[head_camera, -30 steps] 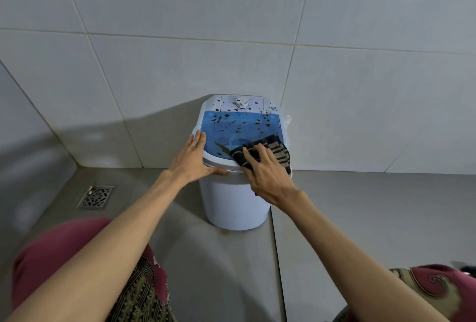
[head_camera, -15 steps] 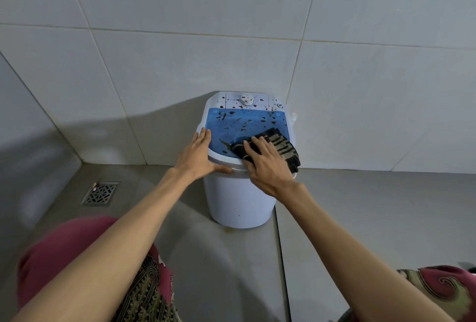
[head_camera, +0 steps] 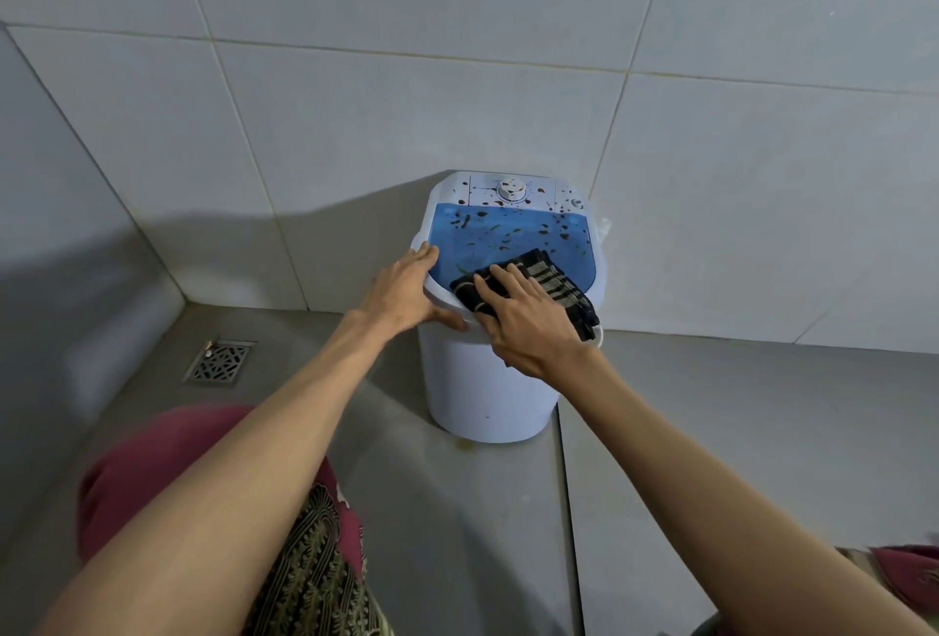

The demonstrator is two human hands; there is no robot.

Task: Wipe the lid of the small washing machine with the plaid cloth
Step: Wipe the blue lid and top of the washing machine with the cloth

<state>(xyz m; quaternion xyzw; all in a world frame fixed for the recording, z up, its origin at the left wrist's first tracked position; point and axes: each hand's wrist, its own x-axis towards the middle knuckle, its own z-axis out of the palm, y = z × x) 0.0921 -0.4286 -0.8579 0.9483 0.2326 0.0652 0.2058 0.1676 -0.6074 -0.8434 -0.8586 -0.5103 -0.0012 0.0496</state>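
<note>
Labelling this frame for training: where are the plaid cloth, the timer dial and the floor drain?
plaid cloth (head_camera: 561, 285), head view, striped part right of the fingers
timer dial (head_camera: 512, 190), head view, knob centre
floor drain (head_camera: 220, 362), head view, grate middle

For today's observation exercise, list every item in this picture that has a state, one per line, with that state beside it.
Translucent blue lid: closed, spotted with dark specks.
Dark plaid cloth: folded, lying on the lid's near right part.
Right hand: flat, pressing the cloth.
Left hand: open, resting on the washer's left rim.
White control dial: setting unreadable.
Metal floor drain: covered by its grate.
</note>
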